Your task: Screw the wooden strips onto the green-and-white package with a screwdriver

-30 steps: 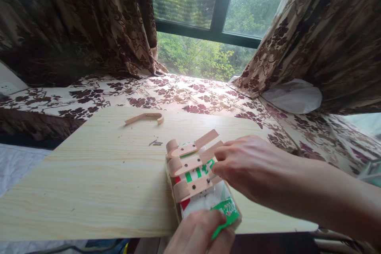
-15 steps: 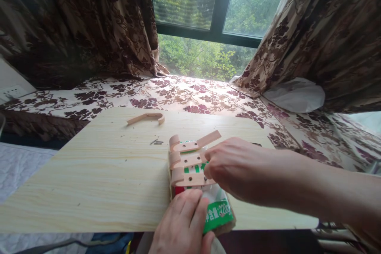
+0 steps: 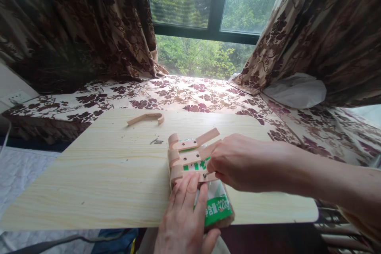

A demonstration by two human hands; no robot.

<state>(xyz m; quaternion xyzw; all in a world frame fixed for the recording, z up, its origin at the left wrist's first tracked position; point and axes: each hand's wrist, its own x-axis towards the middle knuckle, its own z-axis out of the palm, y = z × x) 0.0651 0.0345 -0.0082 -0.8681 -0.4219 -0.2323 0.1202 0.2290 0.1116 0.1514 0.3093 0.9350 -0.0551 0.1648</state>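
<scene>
Skin tones first, nearest in, at 6 o'clock: left hand (image 3: 181, 214) laid open, fingers spread, tips down on the nearest of three curved wooden pieces (image 3: 177, 173). Not gripping anything, just pressing, probably to stop stuff sliding or rocking. Under that palm, also around 6 o'clock, a green-and-white wrapped pack (image 3: 220, 210) near the close edge of the pale board (image 3: 104, 166), likely used as a raised base for the wood. Over at 4 to 5 o'clock, right hand (image 3: 235, 160) curled closed, fingertips bunched right beside a dark screw (image 3: 204, 176) in that same nearest piece. Maybe pinching something small, but can't tell from here. Steady with one side, fine work with the other, by the looks of it. Loose screws (image 3: 157, 141) at 8 o'clock, within easy reach, maybe kept together so as not to stray. Further out at 9 o'clock, one more wooden hook (image 3: 145, 117), off on its own. Then floral fabric (image 3: 178, 89), a whitish plastic bag (image 3: 297, 91) at 3, window (image 3: 216, 8) up at 12.

Compared with half a second ago: left fingers further forward, off the wrapper and onto the wood. Tail of the middle piece back in view past the right knuckles. No obvious change in the loose bits.
</scene>
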